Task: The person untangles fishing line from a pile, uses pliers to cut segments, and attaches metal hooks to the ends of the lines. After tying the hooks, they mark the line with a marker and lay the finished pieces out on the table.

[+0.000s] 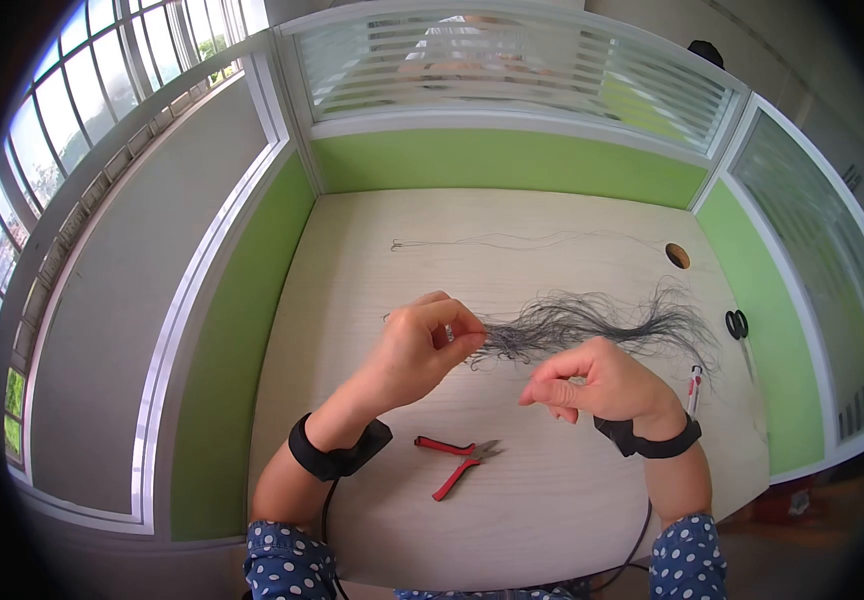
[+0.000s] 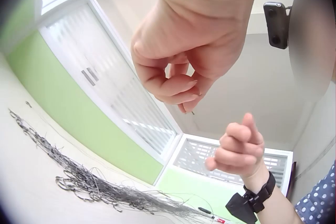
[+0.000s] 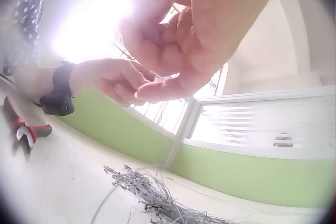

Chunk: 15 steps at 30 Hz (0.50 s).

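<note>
My left hand (image 1: 422, 340) pinches a tiny item between thumb and fingertips, above the hooked end of a dark bundle of thin lines (image 1: 582, 325). A thin dark tip (image 2: 193, 112), wire-like, pokes out below those fingertips in the left wrist view; the rest of it is hidden. To the right, my right hand (image 1: 597, 385) hovers over the near side of the bundle with its fingers bent and the thumb close to the index finger. I cannot tell whether it holds a fine line. Small hooks show at the bundle's left end in the left wrist view.
Red-handled pliers (image 1: 460, 460) lie with jaws apart near the front of the table. Farther back lies a long thin line with a hooked end (image 1: 399, 245). Black scissors (image 1: 737, 325) and a marker (image 1: 694, 388) are at the right, and green partitions (image 1: 512, 165) surround the tabletop.
</note>
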### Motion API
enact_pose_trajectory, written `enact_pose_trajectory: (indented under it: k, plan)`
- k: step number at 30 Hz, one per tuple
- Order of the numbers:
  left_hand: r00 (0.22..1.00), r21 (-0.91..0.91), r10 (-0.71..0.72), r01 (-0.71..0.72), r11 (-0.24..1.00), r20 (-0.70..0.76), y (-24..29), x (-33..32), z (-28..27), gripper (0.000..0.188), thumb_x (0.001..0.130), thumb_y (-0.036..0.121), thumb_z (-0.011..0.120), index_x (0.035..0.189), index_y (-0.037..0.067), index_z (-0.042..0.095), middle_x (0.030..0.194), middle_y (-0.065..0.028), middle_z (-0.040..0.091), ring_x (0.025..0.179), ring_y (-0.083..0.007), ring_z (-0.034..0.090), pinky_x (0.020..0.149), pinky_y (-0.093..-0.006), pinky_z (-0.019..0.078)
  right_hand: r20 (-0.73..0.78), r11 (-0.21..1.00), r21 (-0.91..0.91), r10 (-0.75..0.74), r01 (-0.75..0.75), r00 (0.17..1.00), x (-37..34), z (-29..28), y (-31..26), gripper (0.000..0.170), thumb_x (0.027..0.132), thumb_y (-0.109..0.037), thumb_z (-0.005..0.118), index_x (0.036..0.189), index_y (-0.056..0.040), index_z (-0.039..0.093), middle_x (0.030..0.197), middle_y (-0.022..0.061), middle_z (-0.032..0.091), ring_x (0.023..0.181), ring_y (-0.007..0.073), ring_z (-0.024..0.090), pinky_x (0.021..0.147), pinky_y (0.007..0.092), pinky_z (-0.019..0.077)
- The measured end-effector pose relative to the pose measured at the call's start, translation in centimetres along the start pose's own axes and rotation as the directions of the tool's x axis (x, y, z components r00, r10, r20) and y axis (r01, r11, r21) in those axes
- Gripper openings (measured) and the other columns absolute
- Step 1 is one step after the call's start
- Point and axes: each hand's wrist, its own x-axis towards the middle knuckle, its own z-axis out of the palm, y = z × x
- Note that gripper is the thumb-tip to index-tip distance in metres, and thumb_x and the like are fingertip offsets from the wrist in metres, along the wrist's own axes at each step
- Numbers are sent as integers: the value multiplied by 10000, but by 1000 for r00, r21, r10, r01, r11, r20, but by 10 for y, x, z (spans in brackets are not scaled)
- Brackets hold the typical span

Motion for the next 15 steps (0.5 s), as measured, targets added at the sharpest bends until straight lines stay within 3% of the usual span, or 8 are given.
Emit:
enact_pose_trajectory:
  k: [1,3,4,5,7,11,13,15]
  plan:
    - [998,35,4,-2,999,-64,-1,1,-2,51,801,70,631,801,20,623,780,-29,543,517,-39,462,453,-188,362,-10,1000,0,8,-8,1000,-6,-5,0,258,859,-213,586,904,39,620,592,32,544,511,102,491,572,239,444]
    - [996,41,-5,9,999,-84,2,1,-6,55,795,65,634,796,10,625,776,-34,541,516,-40,466,453,-196,361,-86,870,400,-278,288,957,-21,-20,4,301,904,-210,526,818,62,622,522,13,495,455,80,451,552,245,441]
    - [994,65,-12,19,998,-108,1,1,-8,56,791,61,634,793,5,624,776,-36,541,513,-41,465,453,-198,360,-127,771,458,-436,443,891,-24,-26,9,339,927,-241,476,848,62,604,492,1,463,434,67,422,532,266,438]
    - [991,89,-20,32,995,-132,1,2,-9,57,788,56,635,790,0,623,777,-38,540,509,-43,464,452,-201,359,-132,775,452,-431,441,892,-29,-32,9,339,927,-241,476,848,62,604,492,1,463,434,67,422,532,266,438]
    - [989,84,-13,25,996,-145,1,2,-11,51,778,45,636,786,-4,624,770,-42,543,507,-51,466,456,-211,361,-255,514,607,-597,607,760,-39,-43,7,374,960,-287,380,928,20,591,473,-30,426,419,67,398,557,270,433]
    - [982,174,9,24,984,-187,3,2,-13,41,765,35,643,765,-3,627,752,-45,547,525,-70,474,472,-223,373,-413,278,710,-579,647,703,-59,-59,-1,393,977,-304,302,1014,-24,576,491,-46,427,448,81,408,635,273,424]
    - [982,206,20,20,978,-188,3,2,-13,38,760,31,646,756,-2,628,744,-46,549,532,-76,478,477,-227,377,-644,16,712,-382,702,663,-67,-64,-3,389,983,-288,276,1044,-51,579,533,-52,454,501,89,431,699,278,406]
    - [980,255,4,48,966,-200,3,2,-12,34,755,24,647,743,-2,629,739,-45,548,542,-84,481,487,-228,384,-671,-14,686,-400,728,624,-72,-75,7,345,975,-260,316,1064,-44,569,593,-44,506,566,95,483,749,284,403]
